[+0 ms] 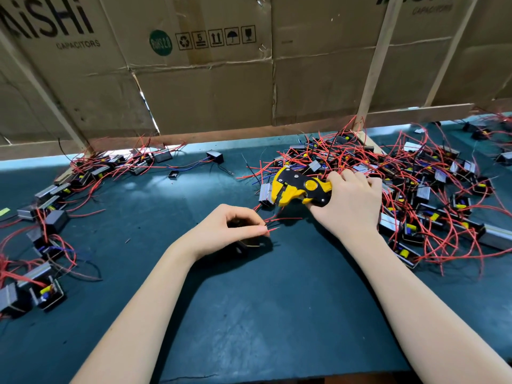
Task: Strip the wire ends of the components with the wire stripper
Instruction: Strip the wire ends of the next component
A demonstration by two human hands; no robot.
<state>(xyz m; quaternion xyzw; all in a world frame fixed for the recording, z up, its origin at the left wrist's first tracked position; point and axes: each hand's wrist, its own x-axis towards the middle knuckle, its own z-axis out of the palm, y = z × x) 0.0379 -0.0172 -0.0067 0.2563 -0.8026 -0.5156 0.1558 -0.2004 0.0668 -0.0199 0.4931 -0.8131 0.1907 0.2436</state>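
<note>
My right hand [350,202] grips the handles of the yellow and black wire stripper [297,188], its jaws pointing left above the mat. My left hand [230,231] pinches thin red wires [273,230] between thumb and fingers, their ends pointing right, just below the stripper's jaws. A black component [245,245] lies under my left hand, mostly hidden by it. The wire ends sit apart from the jaws.
A large tangled pile of black components with red wires [415,184] covers the right of the green mat [249,314]. Another row of components [55,206] runs along the left. A cardboard wall [207,79] with wooden slats closes off the back.
</note>
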